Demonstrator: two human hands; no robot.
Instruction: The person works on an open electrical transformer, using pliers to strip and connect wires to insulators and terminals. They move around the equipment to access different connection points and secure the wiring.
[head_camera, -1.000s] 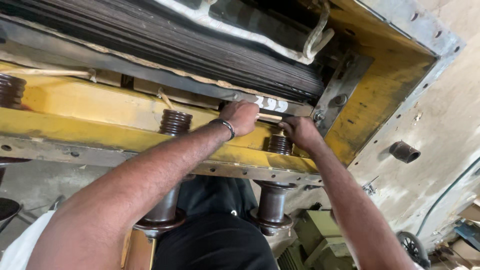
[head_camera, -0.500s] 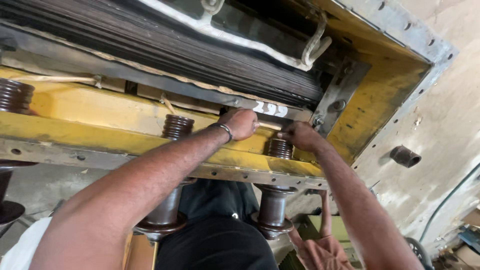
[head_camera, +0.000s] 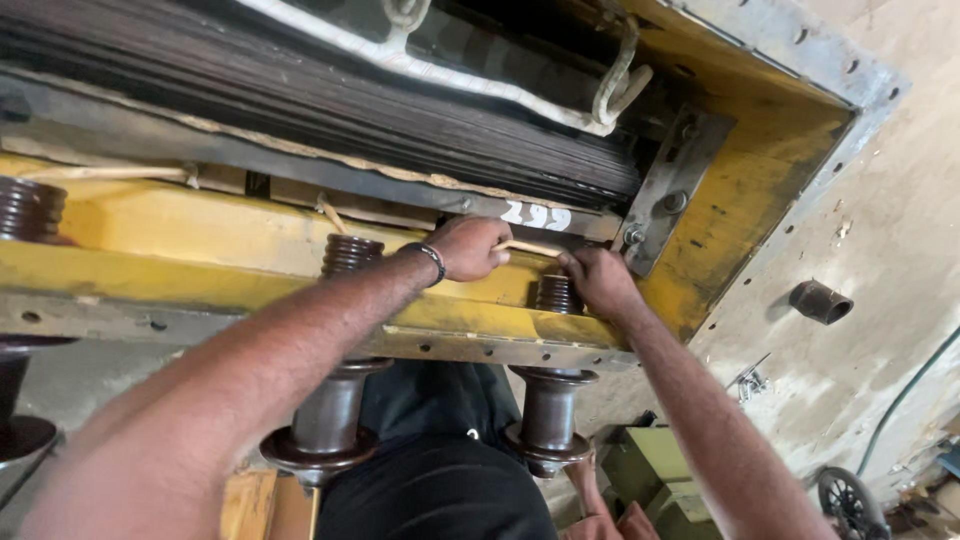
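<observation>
A thin pale stick (head_camera: 530, 247) is held between the two hands, above the yellow frame (head_camera: 200, 250) and just below the grey metal bar (head_camera: 300, 165) that carries white painted marks. The left hand (head_camera: 468, 247) is closed around the near end of the stick, the fingers curled into a loose fist, and a dark bracelet (head_camera: 430, 258) is worn on its wrist. The right hand (head_camera: 600, 280) is pinched on the other end, the fingertips being pressed to the stick beside a grey bolted bracket (head_camera: 668, 190). The two hands are set close together but are not touching, with only the short stick between them. Directly under the right hand a dark ribbed insulator (head_camera: 555, 295) is seen rising through the frame, with its brown lower part (head_camera: 548, 410) hanging below; a second insulator (head_camera: 348, 255) stands beside the left forearm, and a third (head_camera: 28, 208) is seen at the left edge. Above the bar, a stack of dark thin plates (head_camera: 330, 100) is laid across the view, topped by a white strip (head_camera: 450, 75) and a pale metal hook (head_camera: 620, 85). To the right, a rough grey wall (head_camera: 890, 250) with a short pipe stub (head_camera: 820, 300) is seen, and a small wheel (head_camera: 848, 500) lies at the lower right.
</observation>
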